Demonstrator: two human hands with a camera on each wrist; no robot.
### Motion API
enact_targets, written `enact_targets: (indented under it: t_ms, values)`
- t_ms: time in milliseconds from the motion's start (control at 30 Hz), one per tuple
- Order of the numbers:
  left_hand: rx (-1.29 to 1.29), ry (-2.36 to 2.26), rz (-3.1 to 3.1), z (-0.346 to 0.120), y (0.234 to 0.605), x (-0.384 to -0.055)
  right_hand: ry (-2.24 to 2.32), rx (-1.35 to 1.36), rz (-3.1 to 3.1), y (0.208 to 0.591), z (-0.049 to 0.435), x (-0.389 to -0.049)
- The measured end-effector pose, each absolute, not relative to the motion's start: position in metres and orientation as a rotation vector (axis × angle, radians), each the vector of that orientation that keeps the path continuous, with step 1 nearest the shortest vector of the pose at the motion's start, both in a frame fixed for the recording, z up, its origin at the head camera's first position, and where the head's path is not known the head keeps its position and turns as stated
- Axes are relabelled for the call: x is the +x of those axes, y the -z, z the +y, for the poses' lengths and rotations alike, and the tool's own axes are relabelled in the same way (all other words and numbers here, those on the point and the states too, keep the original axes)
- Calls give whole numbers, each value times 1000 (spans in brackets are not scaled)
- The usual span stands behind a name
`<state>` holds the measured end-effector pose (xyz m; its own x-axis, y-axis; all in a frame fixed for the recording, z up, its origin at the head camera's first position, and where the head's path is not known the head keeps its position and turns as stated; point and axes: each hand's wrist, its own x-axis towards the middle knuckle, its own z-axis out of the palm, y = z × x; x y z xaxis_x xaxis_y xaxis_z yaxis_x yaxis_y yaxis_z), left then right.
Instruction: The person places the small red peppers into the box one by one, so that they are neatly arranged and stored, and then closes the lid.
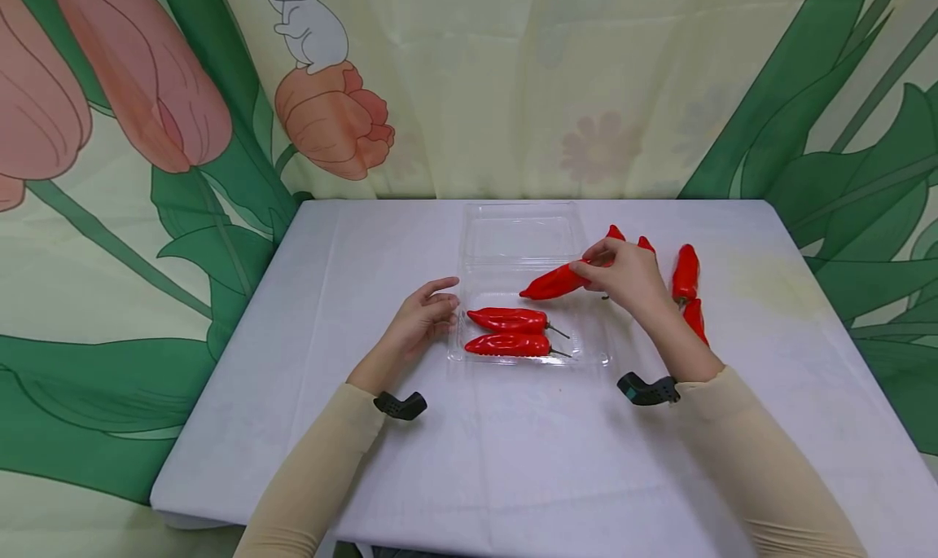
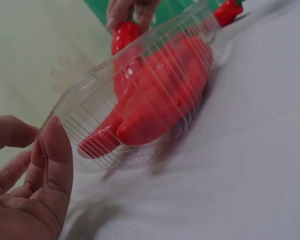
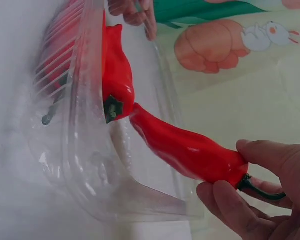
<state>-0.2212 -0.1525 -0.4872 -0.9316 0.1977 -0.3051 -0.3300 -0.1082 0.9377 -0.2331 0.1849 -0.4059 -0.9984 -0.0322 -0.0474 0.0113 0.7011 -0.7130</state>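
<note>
A clear plastic clamshell container (image 1: pixel 597 350) lies opened out on the table, its lid (image 1: pixel 523 228) folded back at the far side. Two red chili peppers (image 1: pixel 507 320) (image 1: pixel 509 345) rest side by side in its near half, stems to the right. My left hand (image 1: pixel 421 318) is at the container's left edge, its fingertips (image 2: pixel 55 137) pinching the rim. The right hand (image 1: pixel 623 273) pinches another red chili pepper (image 3: pixel 187 150) by its stem end. That pepper slants over the container, tip pointing left toward the peppers inside.
More red peppers lie on the white-covered table (image 1: pixel 469 452) to the right, including one pepper (image 1: pixel 685 273) beside the right hand and another pepper (image 1: pixel 694 320) nearer. Others show partly behind that hand. A printed curtain (image 1: pixel 476 94) hangs behind the table.
</note>
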Motion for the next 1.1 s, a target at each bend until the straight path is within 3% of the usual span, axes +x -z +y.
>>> enact_targets:
  t_ms: [1100]
  values:
    - [-140, -2104, 1826, -150, 486, -221, 1096, -112, 2773, 426, 154, -237]
